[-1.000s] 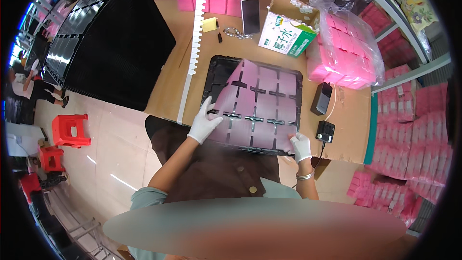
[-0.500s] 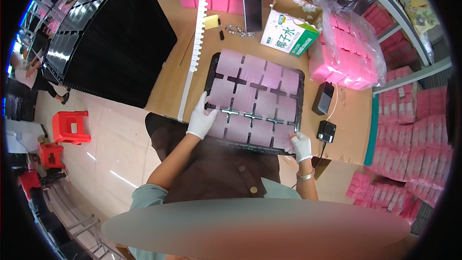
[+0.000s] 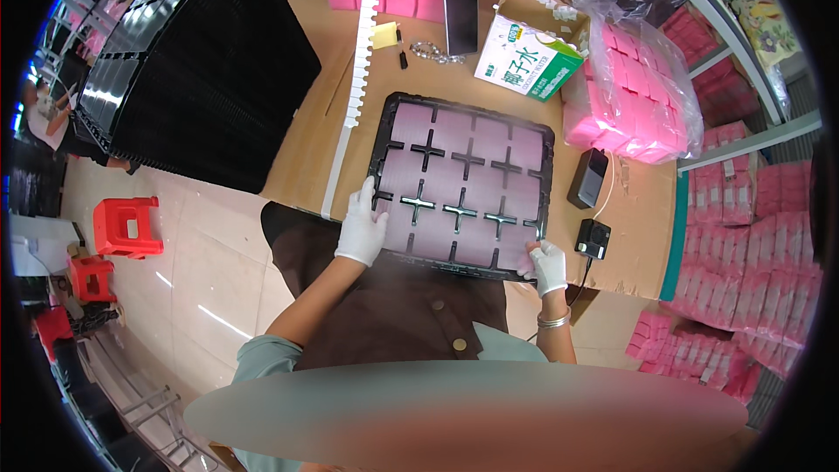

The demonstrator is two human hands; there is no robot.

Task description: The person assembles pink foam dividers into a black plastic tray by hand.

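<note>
A black plastic tray [image 3: 378, 156] lies near the table's front edge, directly before me. Pale pink-purple pieces [image 3: 443, 180] fill its grid of compartments, with black cross-shaped dividers showing between them. My left hand [image 3: 362, 229], in a white glove, is at the tray's near left edge, fingers along the rim and thumb toward the inside. At the near right corner, my right hand [image 3: 548, 267], also gloved, grips the rim with fingers and thumb bent round it. The undersides of both grips are hidden.
A tall stack of black trays [image 3: 205, 79] stands at the left. Beyond my tray are a white notched strip [image 3: 354, 92], a phone [image 3: 461, 22], a bracelet [image 3: 434, 53] and an open carton [image 3: 530, 57]. Bagged pink blocks [image 3: 629, 92], a power bank [image 3: 588, 178] and a small camera [image 3: 593, 239] sit right.
The pink-purple pieces that covered the tray's far left rim now lie inside it, leaving the rim exposed. My left hand has shifted slightly along the left edge; my right hand stays put.
</note>
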